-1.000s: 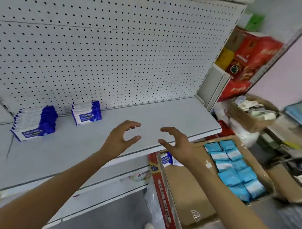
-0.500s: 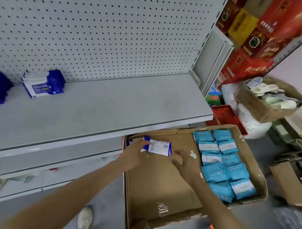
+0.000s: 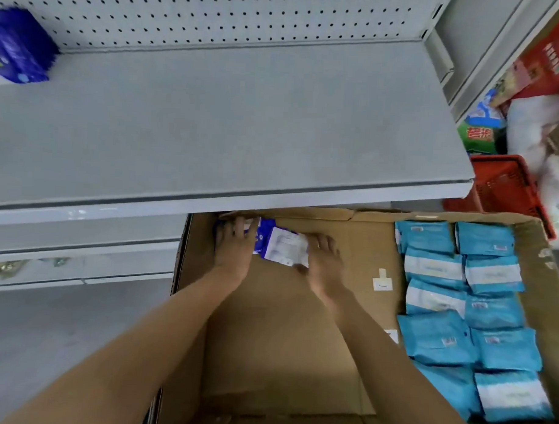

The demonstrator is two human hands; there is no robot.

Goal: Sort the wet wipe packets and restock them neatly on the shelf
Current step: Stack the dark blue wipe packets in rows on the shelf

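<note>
The blue-and-white wipe packets, earlier touched by the left hand alone, now sit gripped between both, right hand included.

Both hands on one packet at the far left of the box

The left hand and right hand flank a wipe packet lying in the cardboard box, just under the shelf. Right of the right fingers lie rows of packets; far left of the left fingers, on the shelf, sits a stack.
</note>
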